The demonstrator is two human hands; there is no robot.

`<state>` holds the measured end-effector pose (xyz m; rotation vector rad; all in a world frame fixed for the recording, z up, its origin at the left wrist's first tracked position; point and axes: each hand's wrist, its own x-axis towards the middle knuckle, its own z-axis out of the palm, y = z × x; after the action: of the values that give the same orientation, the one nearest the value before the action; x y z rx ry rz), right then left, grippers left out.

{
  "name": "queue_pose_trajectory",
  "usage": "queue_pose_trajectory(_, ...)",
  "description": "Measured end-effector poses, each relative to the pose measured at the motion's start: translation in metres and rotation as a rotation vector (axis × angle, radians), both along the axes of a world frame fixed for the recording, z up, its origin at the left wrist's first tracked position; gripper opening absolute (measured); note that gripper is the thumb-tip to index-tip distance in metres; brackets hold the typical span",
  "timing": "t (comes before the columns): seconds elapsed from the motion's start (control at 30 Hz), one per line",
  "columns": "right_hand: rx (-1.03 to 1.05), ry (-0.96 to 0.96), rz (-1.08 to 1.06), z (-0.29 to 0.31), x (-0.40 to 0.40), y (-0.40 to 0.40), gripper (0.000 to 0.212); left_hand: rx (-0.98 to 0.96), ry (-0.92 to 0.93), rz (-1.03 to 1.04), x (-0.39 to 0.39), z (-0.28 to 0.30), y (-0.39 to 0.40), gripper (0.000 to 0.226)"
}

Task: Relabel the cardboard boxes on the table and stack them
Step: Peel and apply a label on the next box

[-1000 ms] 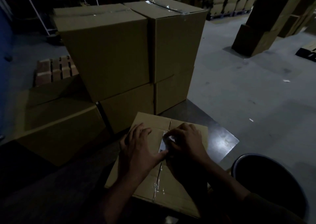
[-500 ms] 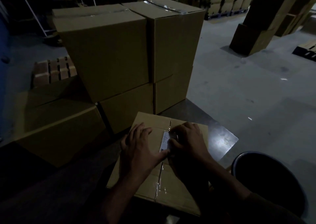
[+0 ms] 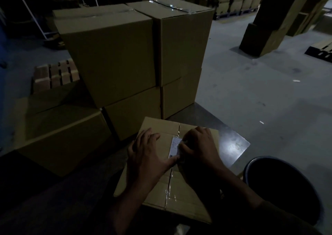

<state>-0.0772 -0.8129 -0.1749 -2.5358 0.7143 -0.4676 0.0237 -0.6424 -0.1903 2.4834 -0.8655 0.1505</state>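
Fingers of your right hand [image 3: 199, 146] are pinching the white label [image 3: 175, 145] on the taped box [image 3: 161, 191] on the counter [image 3: 231, 145]; your left hand [image 3: 147, 155] is lying flat, thumb pinning the label's near corner. You're probably mid-relabelling. Next, stacking likely needs both hands under it.

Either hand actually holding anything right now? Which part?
Right hand pinches the white label at its right edge. Left hand grips nothing; it presses flat on the box top.

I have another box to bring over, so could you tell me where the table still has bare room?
Bare table shows only right of the near box, up to the edge by the bin. The stack crowds the far side, and the left is too dark to judge.
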Motion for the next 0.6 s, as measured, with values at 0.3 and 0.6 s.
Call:
queue_pose_trajectory(0.3,0.041,-0.097,-0.125,0.006,-0.014,0.009,0.020,-0.009,0.003,-0.007,0.003,-0.001,0.001,0.109)
queue_pose_trajectory(0.6,-0.009,-0.088,-0.464,-0.006,-0.071,0.031,0.039,-0.245,0.237,0.064,0.023,-0.014,0.007,0.083)
